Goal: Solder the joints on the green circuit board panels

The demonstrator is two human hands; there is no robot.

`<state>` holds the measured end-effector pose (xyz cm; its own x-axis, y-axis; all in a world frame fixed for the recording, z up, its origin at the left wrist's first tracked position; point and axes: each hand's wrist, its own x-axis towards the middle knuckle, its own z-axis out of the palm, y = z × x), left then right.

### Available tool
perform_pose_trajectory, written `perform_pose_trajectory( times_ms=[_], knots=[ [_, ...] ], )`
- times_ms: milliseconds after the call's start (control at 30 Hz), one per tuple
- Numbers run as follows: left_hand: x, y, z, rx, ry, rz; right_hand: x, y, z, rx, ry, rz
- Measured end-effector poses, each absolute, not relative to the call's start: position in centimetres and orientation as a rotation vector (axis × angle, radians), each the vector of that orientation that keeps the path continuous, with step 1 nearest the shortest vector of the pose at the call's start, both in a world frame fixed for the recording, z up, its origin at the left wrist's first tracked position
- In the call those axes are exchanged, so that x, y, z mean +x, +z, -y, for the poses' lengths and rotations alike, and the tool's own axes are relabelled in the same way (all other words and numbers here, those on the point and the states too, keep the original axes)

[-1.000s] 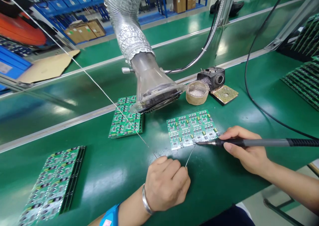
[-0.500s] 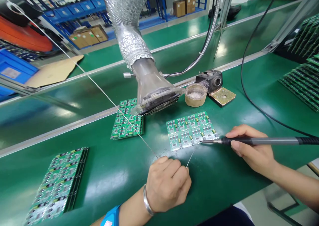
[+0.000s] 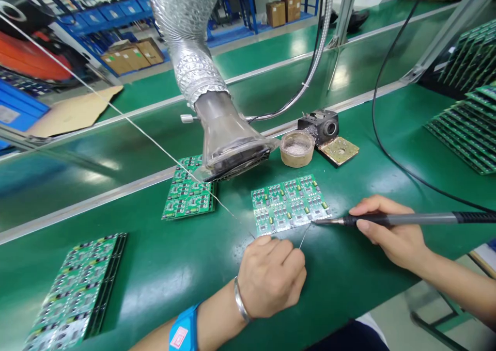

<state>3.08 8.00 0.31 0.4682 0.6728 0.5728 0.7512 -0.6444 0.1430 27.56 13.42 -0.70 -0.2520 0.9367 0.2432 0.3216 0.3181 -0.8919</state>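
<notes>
A green circuit board panel (image 3: 289, 204) lies flat on the green bench mat (image 3: 186, 268) in front of me. My right hand (image 3: 391, 235) grips a soldering iron (image 3: 403, 219) like a pen; its tip touches the panel's near right edge. My left hand (image 3: 271, 276) is closed in a pinch on a thin solder wire (image 3: 127, 118). The wire's short end sticks up from my fingers toward the iron tip, and its long part runs away to the upper left. A metal bracelet and a blue wrist strap sit on my left wrist.
A clear fume hood on a foil duct (image 3: 225, 134) hangs just behind the panel. Beside it are a round tip-cleaner tin (image 3: 296, 148), a black iron stand (image 3: 318, 126) and a brass pad. Board stacks lie at centre left (image 3: 188, 195), near left (image 3: 73, 294) and far right (image 3: 465, 129).
My left hand with the wire has shifted right, closer to the panel's near edge. The iron tip has moved along that edge, first right, then back a little left.
</notes>
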Motion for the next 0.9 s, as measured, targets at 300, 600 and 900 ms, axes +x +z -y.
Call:
perform_pose_trajectory(
  times_ms=[300,600,900],
  knots=[
    [3.0,-0.3,-8.5,-2.594,-0.93,1.205,27.4,-0.4,-13.5,-1.163,0.847,1.846],
    [3.3,-0.4,-8.9,-2.588,-0.908,1.201,27.4,-0.5,-13.3,-1.14,0.889,1.715],
    [3.6,-0.8,-9.2,-2.602,-0.863,1.19,27.5,-0.6,-13.3,-1.158,0.872,1.784]
  ],
)
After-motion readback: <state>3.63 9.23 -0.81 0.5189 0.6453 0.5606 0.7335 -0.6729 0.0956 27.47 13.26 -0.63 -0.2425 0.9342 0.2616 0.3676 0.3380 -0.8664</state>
